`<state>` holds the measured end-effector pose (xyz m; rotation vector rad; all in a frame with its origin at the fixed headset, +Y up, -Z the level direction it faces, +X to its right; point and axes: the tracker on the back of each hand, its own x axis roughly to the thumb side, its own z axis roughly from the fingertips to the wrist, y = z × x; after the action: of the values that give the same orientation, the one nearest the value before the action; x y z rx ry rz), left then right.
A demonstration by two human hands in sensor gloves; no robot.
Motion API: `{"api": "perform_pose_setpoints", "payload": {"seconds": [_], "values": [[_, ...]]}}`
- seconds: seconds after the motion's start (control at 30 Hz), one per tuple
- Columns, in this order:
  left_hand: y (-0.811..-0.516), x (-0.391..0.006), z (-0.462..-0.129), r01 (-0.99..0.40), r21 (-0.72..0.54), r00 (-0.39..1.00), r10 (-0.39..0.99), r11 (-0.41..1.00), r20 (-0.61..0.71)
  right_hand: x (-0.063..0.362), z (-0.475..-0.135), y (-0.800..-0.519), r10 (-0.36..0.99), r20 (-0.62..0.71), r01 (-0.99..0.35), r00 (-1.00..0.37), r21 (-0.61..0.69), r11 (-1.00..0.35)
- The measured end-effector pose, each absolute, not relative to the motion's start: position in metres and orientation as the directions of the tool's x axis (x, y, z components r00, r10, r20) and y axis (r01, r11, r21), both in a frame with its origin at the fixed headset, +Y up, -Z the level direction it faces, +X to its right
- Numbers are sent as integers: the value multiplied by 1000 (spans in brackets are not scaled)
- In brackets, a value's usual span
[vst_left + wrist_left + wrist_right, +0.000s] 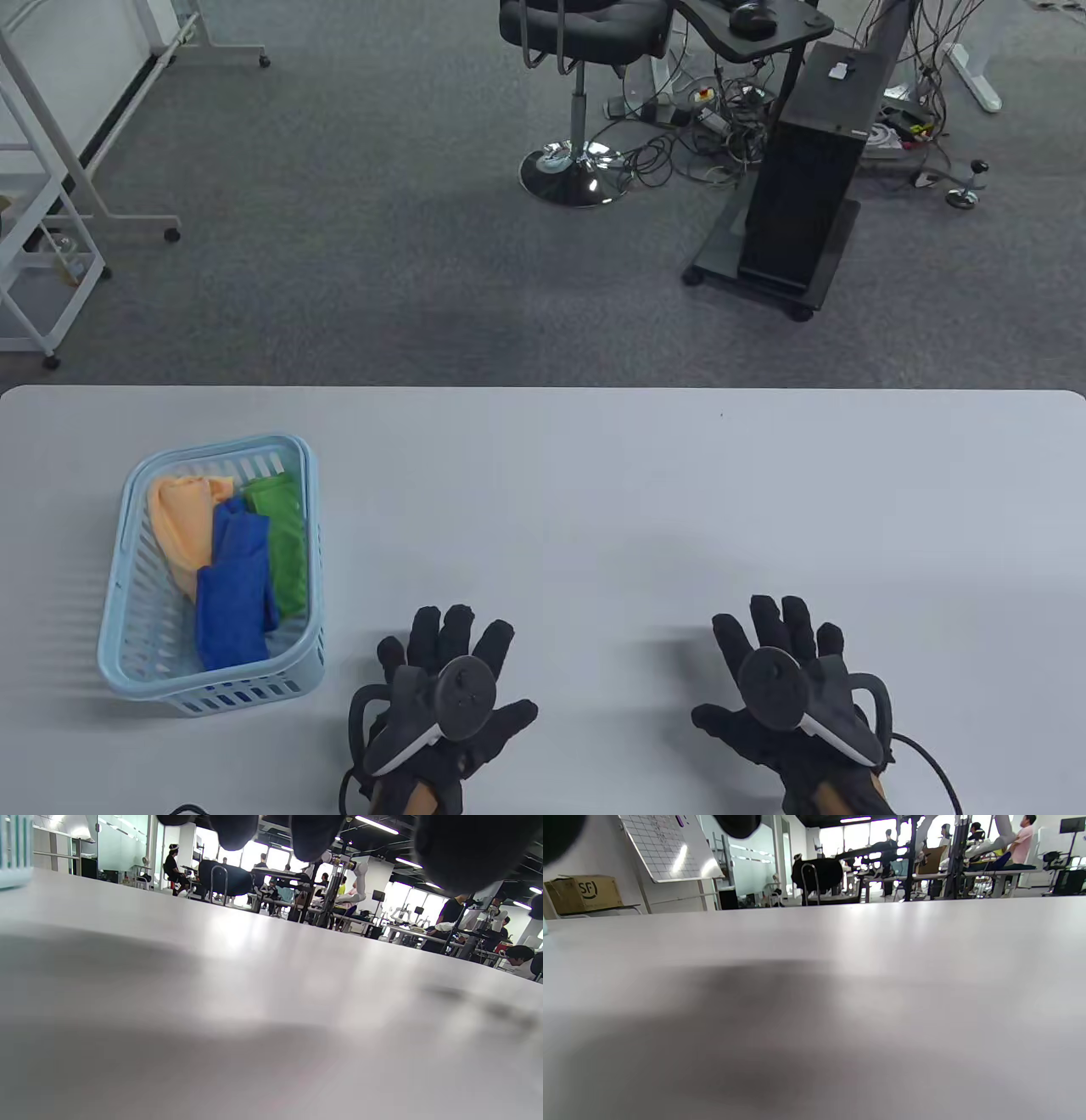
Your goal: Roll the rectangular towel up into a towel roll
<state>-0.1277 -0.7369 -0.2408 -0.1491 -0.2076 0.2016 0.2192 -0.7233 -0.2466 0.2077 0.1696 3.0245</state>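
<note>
Nearest the worktop's front edge, the left hand and right hand are laid flat, fingers spread — nothing is held in either grip. Further left, three towels — orange, blue, green — are bunched in the pale blue basket. No rolling is begun. One towel should be lifted out and spread flat and square on the worktop before rolling.
</note>
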Motion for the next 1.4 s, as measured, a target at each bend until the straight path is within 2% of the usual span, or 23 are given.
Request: {"api": "perform_pose_setpoints", "payload": {"seconds": [1.13, 1.4], "values": [[-740, -123, -243, -160, -203, 960, 201, 966, 198, 222, -249, -729, 157, 119, -138, -980, 157, -978], [-740, -121, -242, -226, -182, 937, 265, 957, 229, 222, -249, -731, 154, 105, -134, -982, 181, -974]]}}
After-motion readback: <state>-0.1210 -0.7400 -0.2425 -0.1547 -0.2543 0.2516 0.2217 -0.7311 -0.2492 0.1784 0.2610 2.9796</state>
